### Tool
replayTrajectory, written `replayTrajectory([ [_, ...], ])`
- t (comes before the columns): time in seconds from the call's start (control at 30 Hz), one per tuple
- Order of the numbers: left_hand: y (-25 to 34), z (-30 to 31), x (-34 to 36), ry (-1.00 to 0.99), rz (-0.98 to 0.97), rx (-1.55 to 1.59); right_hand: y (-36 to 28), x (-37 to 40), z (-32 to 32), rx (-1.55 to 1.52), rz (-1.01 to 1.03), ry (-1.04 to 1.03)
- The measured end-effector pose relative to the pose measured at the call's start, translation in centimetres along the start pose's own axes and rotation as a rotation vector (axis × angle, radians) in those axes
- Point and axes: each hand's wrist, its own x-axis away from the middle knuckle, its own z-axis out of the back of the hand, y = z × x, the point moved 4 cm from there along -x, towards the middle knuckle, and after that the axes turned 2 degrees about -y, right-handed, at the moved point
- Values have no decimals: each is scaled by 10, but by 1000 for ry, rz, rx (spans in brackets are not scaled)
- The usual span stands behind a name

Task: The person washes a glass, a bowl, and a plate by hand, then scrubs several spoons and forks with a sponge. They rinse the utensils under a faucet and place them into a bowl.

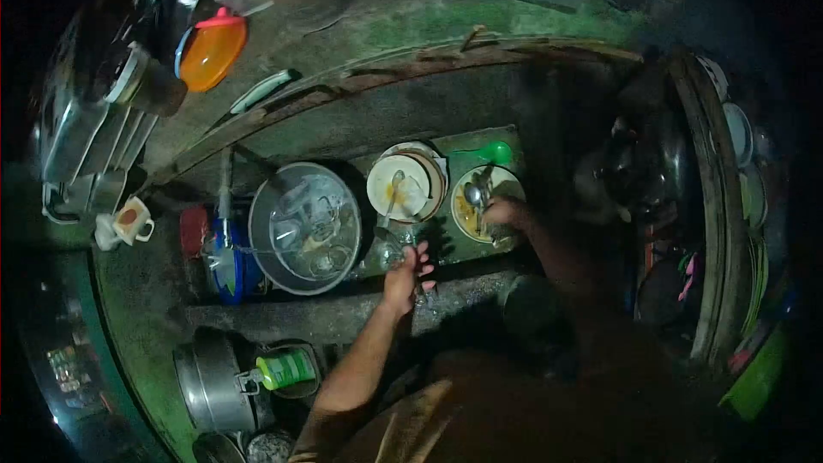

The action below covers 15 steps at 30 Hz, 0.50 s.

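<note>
My right hand (507, 212) is closed around spoons (474, 195) over a cream plate (465, 221) with yellowish food residue. Palm partly upturned, my left hand (405, 279) has its fingers apart, just in front of a stack of plates. Close by its thumb side is a clear glass (387, 252). On the stack's top white plate (377, 180) lies another spoon (395, 185) amid yellow residue. A large grey basin (261, 231) to the left holds water and several clear glasses (326, 261).
A green ladle (495, 153) lies behind the plates. Left of the basin, a tap (226, 227) stands over a blue container (233, 279). At the lower left are a metal pot (210, 386) and a green bottle (287, 369). A wooden beam (711, 206) runs along the right.
</note>
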Motion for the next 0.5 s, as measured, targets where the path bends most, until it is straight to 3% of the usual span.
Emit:
replayTrajectory([
  [0.07,8,-16,-6,58,-36,-15,-37,-9,10,48,163,30],
  [0.13,16,-28,-15,34,-85,-22,-112,-10,45,-438,-352,62],
  [0.2,-5,-14,-45,-106,-76,-159,-182,-15,69,-432,-408,28],
  [0.27,4,-12,-27,-24,-31,-106,-223,-20,82,-119,-391,118],
  [0.3,4,-6,-19,52,26,-58,-229,-25,76,-117,-382,119],
  [0.33,5,-2,-12,58,22,-59,-232,-32,65,-164,-340,88],
  [0.4,6,15,-1,132,-124,234,-227,-48,52,-214,-294,60],
  [0.47,7,53,14,182,-91,141,-231,-61,39,-363,134,-55],
  [0.5,-4,75,10,218,-183,145,-216,-79,21,-482,156,0],
])
